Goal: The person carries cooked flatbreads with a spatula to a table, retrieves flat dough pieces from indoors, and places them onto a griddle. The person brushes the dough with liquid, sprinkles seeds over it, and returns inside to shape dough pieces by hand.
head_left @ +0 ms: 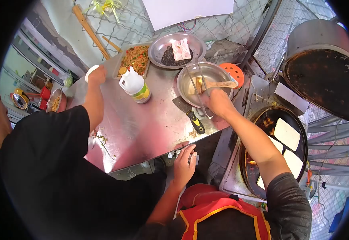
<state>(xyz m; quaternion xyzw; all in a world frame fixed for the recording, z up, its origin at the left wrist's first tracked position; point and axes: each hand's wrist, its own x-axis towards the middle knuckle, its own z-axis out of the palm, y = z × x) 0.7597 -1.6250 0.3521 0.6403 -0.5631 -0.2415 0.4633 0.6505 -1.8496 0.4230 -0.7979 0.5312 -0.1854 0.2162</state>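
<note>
At the steel bowl near the right end of the table, we have our right hand beside the brush and the tongs. The brush lies with its head inside the bowl and its wooden handle over the rim; the tongs cross the same bowl. Our right fingers are bent close there, but we cannot tell which of the two they pinch, if any. Our left hand is low by the table edge, fingers loosely curled, with nothing visible in it.

As for progress, several slabs are already laid on the round griddle. Their upper sides look pale, so we judge that they are not far along. How much remains, we cannot say, because our own arm covers part of the griddle.

Behind the bowl stands a second bowl with dark crumbs and a packet. Farther left are the jug and a tray of noodles. The yellow-black handle lies just before the bowl. Another person's hand holds a white dish, well apart from ours. For the brush, the crossing tongs seem the nearest obstacle.
</note>
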